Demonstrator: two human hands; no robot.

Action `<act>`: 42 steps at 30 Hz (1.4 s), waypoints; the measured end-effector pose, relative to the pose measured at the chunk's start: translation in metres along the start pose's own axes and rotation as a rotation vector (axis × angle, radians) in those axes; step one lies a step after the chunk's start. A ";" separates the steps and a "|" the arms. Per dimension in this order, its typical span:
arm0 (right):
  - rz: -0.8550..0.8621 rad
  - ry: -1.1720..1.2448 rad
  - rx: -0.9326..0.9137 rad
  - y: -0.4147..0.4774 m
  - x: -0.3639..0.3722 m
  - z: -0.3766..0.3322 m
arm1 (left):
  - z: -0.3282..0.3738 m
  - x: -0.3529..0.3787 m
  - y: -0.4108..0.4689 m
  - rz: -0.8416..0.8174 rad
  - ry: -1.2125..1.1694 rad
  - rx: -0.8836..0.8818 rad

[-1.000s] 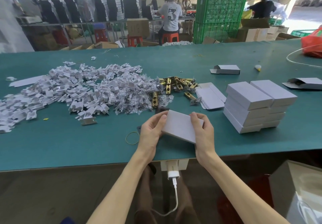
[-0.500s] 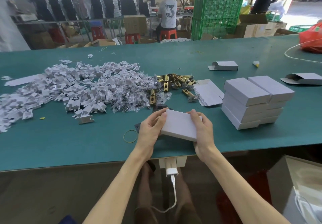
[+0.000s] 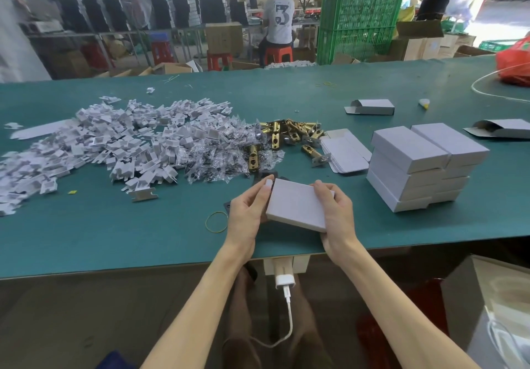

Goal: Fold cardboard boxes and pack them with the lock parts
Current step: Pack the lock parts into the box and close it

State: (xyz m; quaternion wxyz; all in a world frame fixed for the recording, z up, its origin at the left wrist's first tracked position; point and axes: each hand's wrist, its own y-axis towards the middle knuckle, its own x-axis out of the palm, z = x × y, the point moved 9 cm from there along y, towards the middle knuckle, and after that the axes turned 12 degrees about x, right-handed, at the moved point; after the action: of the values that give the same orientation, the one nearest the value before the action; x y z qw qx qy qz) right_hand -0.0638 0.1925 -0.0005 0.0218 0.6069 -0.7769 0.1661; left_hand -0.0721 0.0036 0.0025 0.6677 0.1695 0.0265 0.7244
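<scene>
Closed cardboard box [image 3: 298, 208] held just above the near edge of the table [image 3: 114, 239], one end gripped by the left hand [image 3: 246, 216] and the other by the right hand [image 3: 337, 216], fingers curled round it. Its long axis appears to run hand to hand, along that edge. The stack of finished boxes [image 3: 415, 165] stands to the right, nearer the right hand, so the set-down probably goes rightward.

Place: a factory packing floor.
Counter: long green counter [image 3: 114, 239] under the hands, with heaped white cardboard inserts [image 3: 100, 145] left and stacked boxes [image 3: 421, 165] right.
Beyond: green crates [image 3: 361, 16], cartons, seated workers.
</scene>
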 end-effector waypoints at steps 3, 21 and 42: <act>-0.026 -0.007 0.003 0.000 0.001 0.001 | -0.001 -0.002 0.001 0.002 0.015 0.005; -0.082 -0.096 -0.096 -0.005 0.008 -0.004 | -0.004 -0.010 0.002 0.088 0.025 0.009; -0.005 -0.263 -0.134 0.003 0.014 -0.002 | -0.006 0.016 0.000 -0.238 0.231 0.020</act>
State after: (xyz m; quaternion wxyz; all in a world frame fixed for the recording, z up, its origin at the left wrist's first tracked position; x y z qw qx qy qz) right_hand -0.0705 0.1801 0.0036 -0.0394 0.6224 -0.7810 0.0331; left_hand -0.0743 0.0202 0.0004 0.7395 0.0872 0.1302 0.6547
